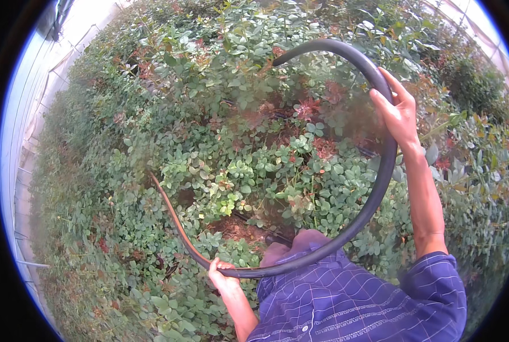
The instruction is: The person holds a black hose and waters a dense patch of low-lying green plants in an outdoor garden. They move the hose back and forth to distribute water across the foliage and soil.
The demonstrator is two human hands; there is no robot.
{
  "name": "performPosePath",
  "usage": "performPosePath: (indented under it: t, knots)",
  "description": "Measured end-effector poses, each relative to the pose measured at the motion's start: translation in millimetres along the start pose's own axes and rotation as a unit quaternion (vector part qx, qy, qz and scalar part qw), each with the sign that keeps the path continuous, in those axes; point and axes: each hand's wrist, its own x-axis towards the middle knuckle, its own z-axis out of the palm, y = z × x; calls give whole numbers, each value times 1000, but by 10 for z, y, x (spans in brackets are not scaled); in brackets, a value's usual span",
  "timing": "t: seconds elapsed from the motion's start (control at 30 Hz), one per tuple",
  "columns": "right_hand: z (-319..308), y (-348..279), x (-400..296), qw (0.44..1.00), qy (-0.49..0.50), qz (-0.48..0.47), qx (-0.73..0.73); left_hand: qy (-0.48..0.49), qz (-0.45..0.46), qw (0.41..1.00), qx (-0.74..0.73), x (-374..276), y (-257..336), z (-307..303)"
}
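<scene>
A thick black hose [376,196] curves in a wide loop in front of my body, across the blue checked shirt. My right hand [395,107] grips its upper right part, thumb on one side and fingers on the other. My left hand [223,273] is closed around the lower stretch near my waist. Beyond my left hand the hose runs up to the left and goes out of sight among leaves. Its other stretch arches over the plants at the top, where its end or continuation meets the foliage.
Dense leafy rose-like bushes [237,171] with some reddish shoots surround me. Brown soil [239,228] and a dark pipe show through a gap by my legs. Pale greenhouse sheeting [17,128] with frame bars stands at the left, and more at the upper right.
</scene>
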Motion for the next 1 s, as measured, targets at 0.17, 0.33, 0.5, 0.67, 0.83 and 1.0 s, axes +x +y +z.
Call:
performPosePath:
  t: [0.17, 0.33, 0.5, 0.67, 0.83, 1.0]
  knots:
    - [-298, 182, 180, 999, -28, 10, 19, 32, 23, 999, -4, -317, -528, -27]
    - [-513, 347, 367, 999, -47, 6, 20, 34, 24, 999, -18, -571, -935, -40]
    - [-645, 435, 495, 998, -56, -8, -31, 38, 32, 999, -15, -715, -1171, -42]
    - [-713, 396, 477, 995, -74, 6, -59, 40, 21, 999, -11, -726, -1172, -28]
    - [-729, 291, 286, 993, -78, -1, -85, 23, 10, 1000, 0, -706, -1067, -120]
    - [-615, 110, 2, 990, -88, 15, -105, 33, -3, 999, -1, -678, -916, -373]
